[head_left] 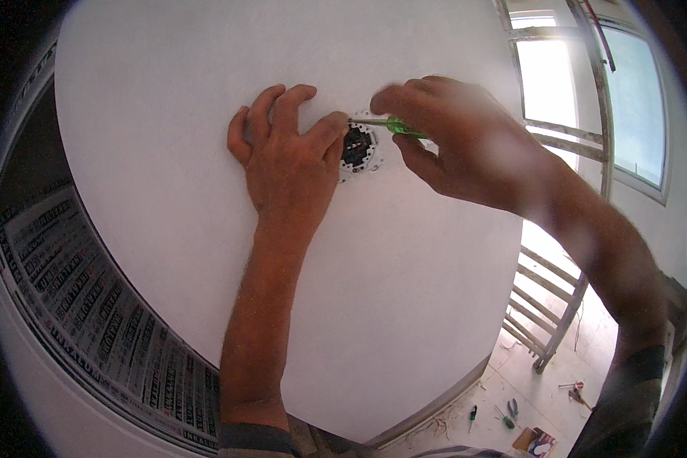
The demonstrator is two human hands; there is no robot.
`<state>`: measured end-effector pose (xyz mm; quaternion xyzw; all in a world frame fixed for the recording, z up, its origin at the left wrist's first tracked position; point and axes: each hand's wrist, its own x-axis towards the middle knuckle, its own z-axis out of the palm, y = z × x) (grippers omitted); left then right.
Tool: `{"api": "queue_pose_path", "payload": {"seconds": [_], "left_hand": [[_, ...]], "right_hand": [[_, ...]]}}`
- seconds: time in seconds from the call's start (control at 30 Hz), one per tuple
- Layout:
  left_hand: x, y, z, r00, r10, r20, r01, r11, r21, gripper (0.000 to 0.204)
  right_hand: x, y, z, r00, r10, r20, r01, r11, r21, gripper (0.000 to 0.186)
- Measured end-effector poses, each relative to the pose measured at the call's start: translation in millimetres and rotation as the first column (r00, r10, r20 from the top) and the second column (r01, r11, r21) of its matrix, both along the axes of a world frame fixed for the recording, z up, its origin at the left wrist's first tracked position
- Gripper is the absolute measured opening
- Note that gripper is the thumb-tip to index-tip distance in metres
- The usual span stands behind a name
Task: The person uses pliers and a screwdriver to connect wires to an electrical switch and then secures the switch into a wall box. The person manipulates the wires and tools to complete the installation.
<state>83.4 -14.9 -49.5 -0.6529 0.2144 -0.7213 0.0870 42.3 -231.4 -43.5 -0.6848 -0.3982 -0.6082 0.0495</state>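
Note:
A round wall fitting [358, 147], with a black middle and a pale notched rim, sits in the white wall. My left hand [288, 156] rests on the wall at its left side, fingers spread and bent, the thumb reaching the fitting's upper left edge. In my right hand [462, 137] is a screwdriver [399, 127] with a green see-through handle. Its shaft points left, nearly level, and the tip meets the upper left rim beside my left thumb. That thumb partly covers the contact, so whether a screw is there cannot be made out.
Right of the wall stands a worn ladder [557, 305] before a bright window [633, 107]. On the tiled floor lie pliers [513, 409], another green screwdriver [504, 417] and loose wire scraps. A dark frame with printed film [91, 305] borders the wall at left.

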Motion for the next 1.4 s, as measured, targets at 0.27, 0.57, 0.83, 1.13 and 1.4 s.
{"api": "queue_pose_path", "payload": {"seconds": [0.27, 0.57, 0.83, 1.13, 1.4], "left_hand": [[-3, 0, 1, 0.999, 0.035, 0.01, -0.035, 0.999, 0.005, 0.014], [-9, 1, 1, 1.0, 0.015, -0.006, -0.015, 1.0, 0.016, 0.015], [-14, 12, 2, 0.995, -0.026, -0.092, 0.03, 0.999, 0.032, 0.018], [-19, 17, 0, 0.994, -0.027, -0.105, 0.03, 0.999, 0.022, 0.016], [-18, 16, 1, 0.992, -0.045, -0.115, 0.047, 0.999, 0.013, 0.016]], "right_hand": [[-32, 7, 32, 0.866, -0.458, -0.2, 0.414, 0.881, -0.228, 0.017], [-27, 5, 24, 0.918, -0.387, 0.087, 0.397, 0.895, -0.204, 0.021], [-37, 25, 26, 0.861, -0.461, -0.216, 0.45, 0.887, -0.098, 0.01], [-64, 38, 37, 0.627, -0.652, -0.426, 0.589, 0.755, -0.289, 0.025], [-29, 17, 25, 0.847, -0.394, 0.356, 0.49, 0.839, -0.238, 0.025]]}}
